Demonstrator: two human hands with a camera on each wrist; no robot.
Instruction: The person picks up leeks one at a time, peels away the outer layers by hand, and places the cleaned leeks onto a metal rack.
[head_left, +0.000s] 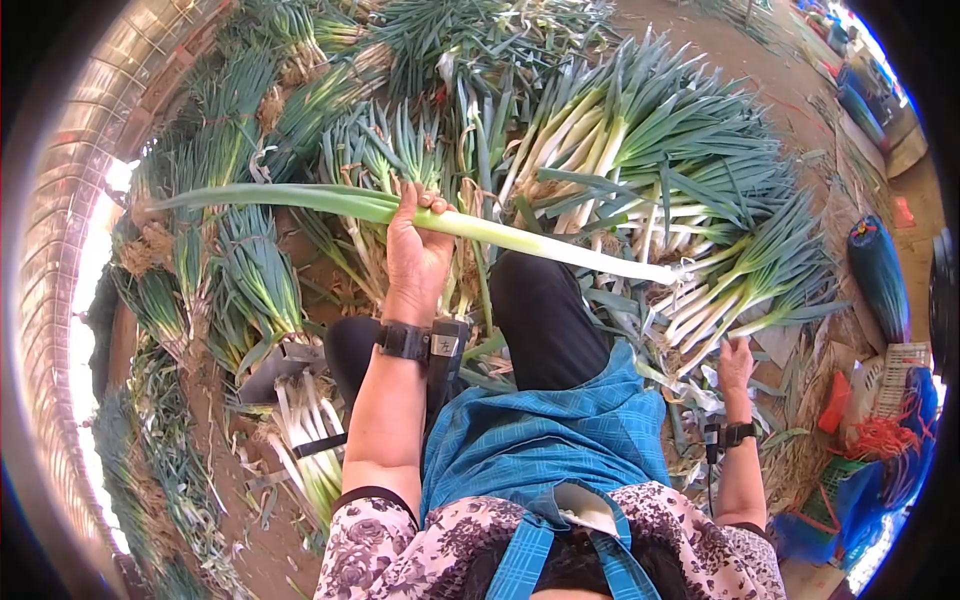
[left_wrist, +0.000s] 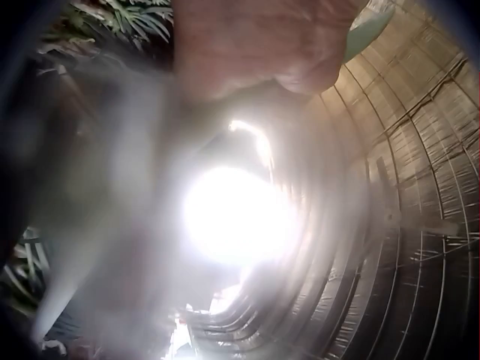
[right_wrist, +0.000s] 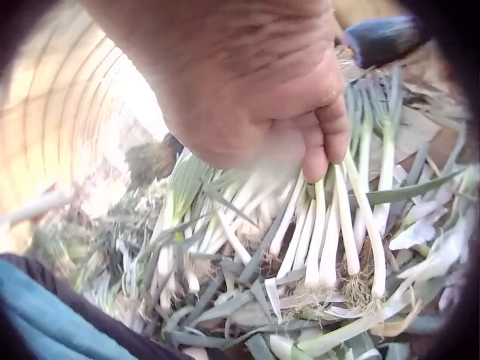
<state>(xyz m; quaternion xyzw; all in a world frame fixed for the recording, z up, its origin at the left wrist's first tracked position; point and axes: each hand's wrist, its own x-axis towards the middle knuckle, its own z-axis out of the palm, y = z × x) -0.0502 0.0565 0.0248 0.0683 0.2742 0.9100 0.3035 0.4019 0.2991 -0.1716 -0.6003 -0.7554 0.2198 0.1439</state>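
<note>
A long leek (head_left: 540, 243) with a white stalk and green leaves lies across my raised left hand (head_left: 418, 245), whose fingers curl round it. Its white end points right, over the pile. In the left wrist view the left hand (left_wrist: 262, 45) fills the top, with the stalk blurred below. My right hand (head_left: 735, 368) is low at the near edge of the leek pile (head_left: 720, 260). The right wrist view shows the right hand (right_wrist: 255, 97) with bent fingertips against the white stalks (right_wrist: 328, 247); whether it pinches one is unclear. Roots hang from several stalks.
More leek bundles (head_left: 250, 270) lie at the left and far side. Loose leaves and trimmings (head_left: 180, 450) litter the soil. A dark blue roll (head_left: 878, 275), a green crate (head_left: 830, 490) and red strings (head_left: 885, 437) are at the right. A mesh-like curved wall (head_left: 90, 180) stands left.
</note>
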